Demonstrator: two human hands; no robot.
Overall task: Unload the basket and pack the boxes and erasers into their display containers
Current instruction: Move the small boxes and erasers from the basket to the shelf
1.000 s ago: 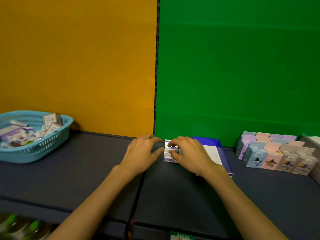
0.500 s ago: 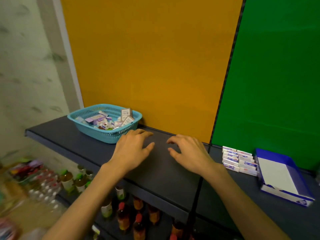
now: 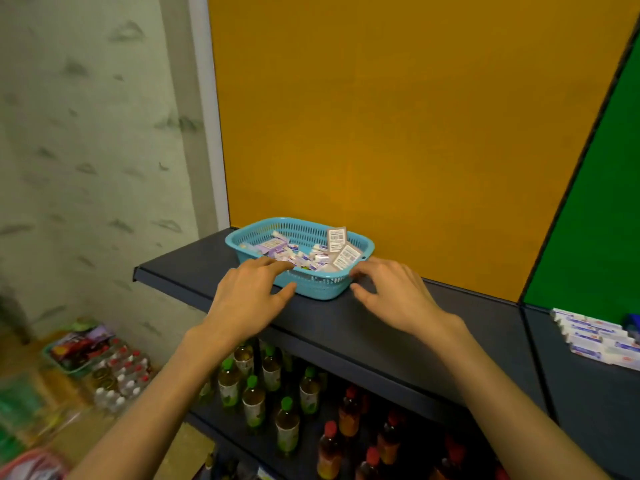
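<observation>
While the basket (image 3: 300,258) stood on the dark shelf (image 3: 398,327) against the orange panel (image 3: 398,116), both hands were held low at its near side, and nothing was gripped by either. The left hand (image 3: 251,299) was stretched palm down with its fingers straight and slightly spread; their tips lay at the near rim, though contact could not be confirmed. The right hand (image 3: 393,294) was placed just beside the basket's right corner, its fingers loosely curved and parted, with nothing pinched between them. This flanking posture was judged to be a preparation either for picking from the heap or for drawing the whole basket closer.

Inside the basket a loose jumble of small erasers (image 3: 304,259) was seen, and two small boxes (image 3: 341,249) were propped on end against the right wall with their printed labels turned outward. The unloading was therefore judged far from finished.

Far to the right, on the adjoining shelf section below the green panel (image 3: 588,202), a neat row of flat packs (image 3: 599,341) was laid side by side, well apart from the basket; it was presumably set out there to be packed as one block. Only a blue sliver (image 3: 633,322) was visible at the frame's edge behind them, and whether it belonged to a display container could not be told. Bottled drinks (image 3: 277,393) were ranged on the lower shelf.
</observation>
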